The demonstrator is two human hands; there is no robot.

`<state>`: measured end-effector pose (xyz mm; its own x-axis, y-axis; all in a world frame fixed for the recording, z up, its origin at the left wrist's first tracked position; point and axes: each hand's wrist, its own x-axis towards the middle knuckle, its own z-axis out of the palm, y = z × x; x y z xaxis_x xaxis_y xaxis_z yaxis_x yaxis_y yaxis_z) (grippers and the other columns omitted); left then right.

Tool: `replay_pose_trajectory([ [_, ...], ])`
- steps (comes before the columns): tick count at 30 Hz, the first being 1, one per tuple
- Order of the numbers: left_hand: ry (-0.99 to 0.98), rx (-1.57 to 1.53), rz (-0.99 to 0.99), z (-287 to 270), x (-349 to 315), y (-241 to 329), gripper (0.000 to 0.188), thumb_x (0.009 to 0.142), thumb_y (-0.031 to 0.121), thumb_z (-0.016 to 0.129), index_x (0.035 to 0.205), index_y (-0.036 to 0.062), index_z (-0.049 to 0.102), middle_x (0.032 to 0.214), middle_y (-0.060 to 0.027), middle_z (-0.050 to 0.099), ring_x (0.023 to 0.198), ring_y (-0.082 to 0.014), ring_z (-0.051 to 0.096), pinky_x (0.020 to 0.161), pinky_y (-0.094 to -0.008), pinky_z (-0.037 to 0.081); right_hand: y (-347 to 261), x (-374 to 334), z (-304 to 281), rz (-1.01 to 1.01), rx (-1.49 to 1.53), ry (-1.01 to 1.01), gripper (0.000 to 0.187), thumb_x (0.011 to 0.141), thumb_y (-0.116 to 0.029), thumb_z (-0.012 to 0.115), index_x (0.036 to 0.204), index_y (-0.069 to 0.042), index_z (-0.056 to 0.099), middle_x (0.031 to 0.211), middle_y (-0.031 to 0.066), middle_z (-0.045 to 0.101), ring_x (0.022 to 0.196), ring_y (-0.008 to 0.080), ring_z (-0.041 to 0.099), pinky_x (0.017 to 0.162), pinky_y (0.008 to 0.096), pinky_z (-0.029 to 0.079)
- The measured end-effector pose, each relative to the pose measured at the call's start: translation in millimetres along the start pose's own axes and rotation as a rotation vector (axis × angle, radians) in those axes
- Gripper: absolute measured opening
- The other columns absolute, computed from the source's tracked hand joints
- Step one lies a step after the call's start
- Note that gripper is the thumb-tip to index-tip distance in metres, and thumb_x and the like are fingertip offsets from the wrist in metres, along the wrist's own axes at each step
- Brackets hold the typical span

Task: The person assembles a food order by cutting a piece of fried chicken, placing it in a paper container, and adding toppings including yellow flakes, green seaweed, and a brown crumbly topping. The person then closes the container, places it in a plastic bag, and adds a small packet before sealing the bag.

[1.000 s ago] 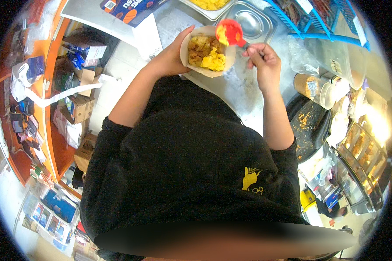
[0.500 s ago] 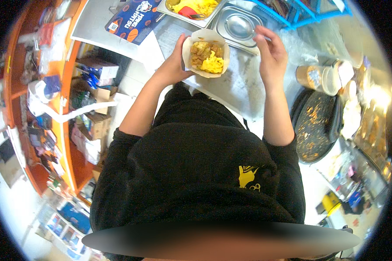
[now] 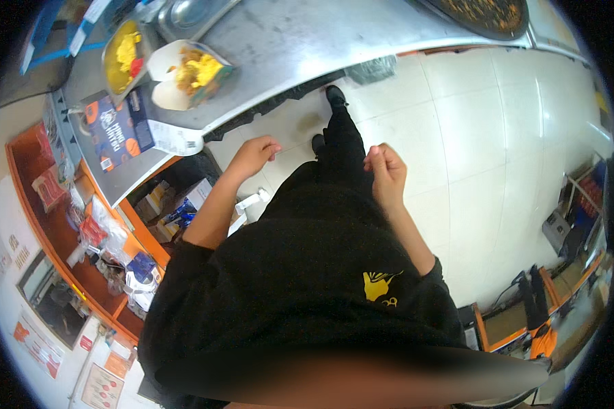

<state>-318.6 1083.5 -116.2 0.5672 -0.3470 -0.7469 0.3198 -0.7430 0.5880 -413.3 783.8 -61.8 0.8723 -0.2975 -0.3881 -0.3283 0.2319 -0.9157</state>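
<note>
My left hand (image 3: 254, 157) is in front of the steel counter (image 3: 280, 58), over the floor, with its fingers curled in and nothing visible in them. To its right, my right hand (image 3: 387, 175) hangs near my leg, fingers likewise curled together and holding nothing I can see. Neither hand touches the counter. On the counter, beyond my left hand, a white paper food box (image 3: 171, 96) stands with its flaps spread. Brown food and yellow scrambled egg show inside it. Just left of it is a metal pan (image 3: 109, 63) of yellow egg with a red utensil (image 3: 137, 66).
A dark blue printed packet (image 3: 114, 129) and a white paper (image 3: 174, 137) lie at the counter's near left. Orange shelving (image 3: 68, 232) stands on the left, with boxes below the counter. A large black pan (image 3: 488, 12) sits at the far right. Pale tiled floor (image 3: 471, 136) stretches rightward.
My left hand has let go of the food box, which now stands on the counter. Both hands have come away from the counter. My body has turned right, bringing floor into view.
</note>
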Motion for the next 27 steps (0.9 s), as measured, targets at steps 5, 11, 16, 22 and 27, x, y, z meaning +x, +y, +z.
replay_pose_trajectory([
  [5, 0.061, -0.109, 0.072, 39, 84, -10, 0.037, 0.091, 0.026, 0.068, 0.121, 0.0067, 0.058, 0.105, -0.0062, 0.064, 0.087, -0.0163, 0.062, 0.079, -0.0312, 0.052, 45, -29, -42, 0.245, 0.01, 0.055, 0.032, 0.099, -0.024, 0.059, 0.076, -0.003, 0.061, 0.071, 0.0, 0.058, 0.066, 0.0077, 0.051, 0.062, 0.0224, 0.04],
  [11, 0.371, -1.079, -0.334, 79, 256, -107, 0.068, 0.091, 0.043, 0.068, 0.143, 0.0116, 0.039, 0.143, -0.0146, 0.04, 0.126, -0.0354, 0.046, 0.103, -0.0497, 0.043, 106, -33, -99, 0.407, -0.073, 0.185, 0.036, 0.1, -0.028, 0.057, 0.078, -0.001, 0.063, 0.069, 0.0019, 0.058, 0.066, 0.0092, 0.052, 0.062, 0.0241, 0.042],
  [16, 0.679, -1.567, -0.382, 80, 380, -189, 0.087, 0.093, 0.051, 0.06, 0.155, 0.0137, 0.013, 0.159, -0.0165, 0.012, 0.148, -0.038, 0.009, 0.118, -0.055, 0.019, 152, -59, -164, 0.534, -0.205, 0.309, 0.034, 0.101, -0.028, 0.054, 0.081, -0.002, 0.062, 0.072, 0.0021, 0.06, 0.065, 0.0089, 0.052, 0.062, 0.0243, 0.043],
  [22, 0.658, -1.646, 0.012, 79, 423, -197, 0.038, 0.097, 0.028, 0.061, 0.126, 0.0067, 0.048, 0.112, -0.0107, 0.057, 0.099, -0.0238, 0.059, 0.093, -0.0437, 0.053, 178, -60, -186, 0.582, -0.268, 0.335, 0.035, 0.101, -0.029, 0.055, 0.082, -0.001, 0.062, 0.074, 0.0031, 0.061, 0.067, 0.0097, 0.053, 0.063, 0.0246, 0.044],
  [27, 0.745, -1.571, -0.078, 82, 366, -138, 0.024, 0.094, 0.017, 0.066, 0.113, 0.0104, 0.054, 0.091, -0.0039, 0.059, 0.075, -0.017, 0.059, 0.077, -0.0367, 0.058, 167, -23, -148, 0.472, -0.413, 0.114, 0.031, 0.099, -0.027, 0.059, 0.089, 0.001, 0.066, 0.078, 0.0058, 0.065, 0.071, 0.0134, 0.059, 0.067, 0.0258, 0.046],
])
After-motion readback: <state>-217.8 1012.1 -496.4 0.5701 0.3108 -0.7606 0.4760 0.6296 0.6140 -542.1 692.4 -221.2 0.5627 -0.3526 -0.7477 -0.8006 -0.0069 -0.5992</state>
